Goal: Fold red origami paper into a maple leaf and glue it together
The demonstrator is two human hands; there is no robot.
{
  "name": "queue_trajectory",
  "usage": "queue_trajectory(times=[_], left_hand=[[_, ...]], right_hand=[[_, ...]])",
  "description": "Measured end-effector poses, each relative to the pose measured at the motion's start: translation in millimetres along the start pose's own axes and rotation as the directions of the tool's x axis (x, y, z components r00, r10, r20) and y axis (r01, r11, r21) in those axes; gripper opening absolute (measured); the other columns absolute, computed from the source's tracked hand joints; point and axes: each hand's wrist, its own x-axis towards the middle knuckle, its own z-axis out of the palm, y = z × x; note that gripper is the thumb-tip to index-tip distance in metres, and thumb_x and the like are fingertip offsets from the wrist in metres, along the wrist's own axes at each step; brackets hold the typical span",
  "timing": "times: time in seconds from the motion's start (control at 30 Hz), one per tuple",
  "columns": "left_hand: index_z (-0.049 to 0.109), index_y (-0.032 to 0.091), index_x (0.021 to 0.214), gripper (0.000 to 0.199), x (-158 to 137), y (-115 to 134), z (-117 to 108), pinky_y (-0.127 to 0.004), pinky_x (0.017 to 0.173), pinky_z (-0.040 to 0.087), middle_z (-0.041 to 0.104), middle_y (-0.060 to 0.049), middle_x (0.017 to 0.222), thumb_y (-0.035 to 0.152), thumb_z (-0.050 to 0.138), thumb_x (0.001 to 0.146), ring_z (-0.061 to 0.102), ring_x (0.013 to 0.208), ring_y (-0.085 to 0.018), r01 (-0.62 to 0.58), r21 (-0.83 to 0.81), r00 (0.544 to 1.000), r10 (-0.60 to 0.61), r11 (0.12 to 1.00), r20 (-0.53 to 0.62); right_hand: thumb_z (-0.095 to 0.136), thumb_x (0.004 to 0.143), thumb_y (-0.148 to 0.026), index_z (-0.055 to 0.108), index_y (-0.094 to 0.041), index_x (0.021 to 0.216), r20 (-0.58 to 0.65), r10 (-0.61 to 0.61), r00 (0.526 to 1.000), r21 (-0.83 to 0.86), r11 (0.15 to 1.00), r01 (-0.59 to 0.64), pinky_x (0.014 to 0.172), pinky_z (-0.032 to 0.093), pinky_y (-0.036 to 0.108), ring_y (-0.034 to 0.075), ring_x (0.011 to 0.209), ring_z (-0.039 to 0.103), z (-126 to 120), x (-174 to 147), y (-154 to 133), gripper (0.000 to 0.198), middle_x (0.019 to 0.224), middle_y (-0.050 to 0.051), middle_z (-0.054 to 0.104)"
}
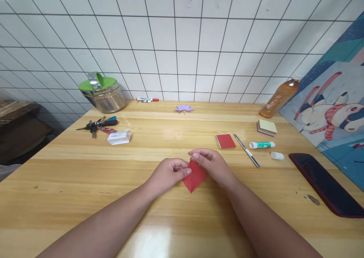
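A red folded paper (196,178) lies on the wooden table in front of me, turned so that one corner points toward me. A crease or flap edge runs down its left part. My left hand (170,175) pinches its left edge, thumb on top. At the upper corner, my right hand (212,164) has its thumb and fingers closed on the paper, hiding that corner. Just beyond, to the right, sits a small stack of red square paper (225,141). A purple paper leaf (184,108) rests farther back near the wall.
On the right are a utility knife (247,150), a glue stick (262,145), its white cap (276,155), a sticky-note pad (267,127), a phone (327,184) and a bottle (280,99). At left are keys (98,125), an eraser (119,138), a metal pot (106,97) and a marker (147,99).
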Motion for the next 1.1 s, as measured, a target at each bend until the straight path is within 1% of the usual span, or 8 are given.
queue_trajectory(times=[0.13,0.27,0.53,0.7,0.83,0.9,0.97,1.1], left_hand=[[0.067,0.014,0.073,0.020,0,-1,1,-0.022,0.053,0.035,0.060,0.000,0.060,0.033,0.062,0.074,0.048,0.053,-0.010,-0.021,0.041,1.000,0.022,0.999,-0.020],[0.067,0.015,0.071,0.016,0,0,2,-0.021,0.051,0.034,0.056,0.002,0.056,0.030,0.063,0.073,0.046,0.051,-0.009,-0.020,0.065,0.999,0.022,0.998,-0.039],[0.066,0.015,0.074,0.011,0,3,-4,-0.022,0.055,0.037,0.060,0.001,0.060,0.025,0.066,0.070,0.049,0.054,-0.010,0.035,0.002,0.995,-0.035,0.999,0.095],[0.064,0.014,0.074,0.015,1,4,-6,-0.022,0.055,0.035,0.058,0.002,0.061,0.028,0.067,0.070,0.048,0.054,-0.009,0.036,-0.029,0.993,-0.032,0.999,0.118],[0.065,0.014,0.076,0.018,2,1,-6,-0.022,0.054,0.034,0.058,0.001,0.062,0.030,0.067,0.069,0.048,0.054,-0.009,0.037,-0.037,0.994,-0.033,0.999,0.100],[0.065,0.014,0.080,0.020,2,-1,-6,-0.022,0.055,0.035,0.059,0.001,0.064,0.031,0.067,0.069,0.049,0.056,-0.009,0.036,-0.041,0.997,-0.033,0.999,0.072],[0.064,0.015,0.077,0.018,2,-1,-5,-0.021,0.053,0.034,0.056,0.003,0.060,0.031,0.067,0.068,0.047,0.053,-0.009,0.023,-0.025,0.999,-0.022,0.999,0.041],[0.061,0.015,0.070,0.015,2,-1,-2,-0.021,0.050,0.032,0.049,0.005,0.054,0.029,0.066,0.068,0.042,0.050,-0.008,0.009,0.034,1.000,-0.009,0.999,0.020]], right_hand=[[0.063,0.074,-0.043,0.070,-0.018,0.088,0.048,0.011,0.999,-0.016,1.000,-0.010,0.074,0.046,0.028,0.017,0.081,0.062,-2,-1,-2,0.030,0.085,0.004,0.070],[0.064,0.073,-0.039,0.069,-0.016,0.077,0.049,0.017,0.999,-0.064,0.998,-0.014,0.067,0.046,0.027,0.016,0.071,0.060,0,0,1,0.024,0.077,0.004,0.069],[0.062,0.072,-0.035,0.063,-0.016,0.063,-0.039,0.033,0.999,-0.099,0.994,-0.037,0.055,0.039,0.023,0.011,0.055,0.049,2,1,3,0.021,0.060,-0.001,0.059],[0.063,0.072,-0.039,0.067,-0.015,0.068,-0.006,0.099,0.995,0.014,0.995,-0.099,0.058,0.042,0.024,0.011,0.058,0.051,-2,3,4,0.025,0.063,0.000,0.061],[0.058,0.076,-0.050,0.069,-0.016,0.089,0.032,0.133,0.991,0.106,0.985,-0.136,0.062,0.046,0.025,0.015,0.072,0.058,-6,0,-2,0.037,0.085,0.006,0.066],[0.058,0.077,-0.049,0.068,-0.017,0.094,0.083,0.081,0.993,0.070,0.994,-0.086,0.063,0.047,0.025,0.015,0.076,0.059,-5,-1,-3,0.037,0.090,0.006,0.066],[0.062,0.075,-0.043,0.067,-0.018,0.087,0.095,0.028,0.995,-0.016,1.000,-0.027,0.064,0.046,0.025,0.015,0.073,0.059,-1,-2,-2,0.029,0.083,0.004,0.067],[0.064,0.071,-0.032,0.065,-0.018,0.071,0.008,0.000,1.000,-0.174,0.985,0.001,0.062,0.044,0.024,0.013,0.064,0.057,4,-1,4,0.014,0.070,0.001,0.066]])
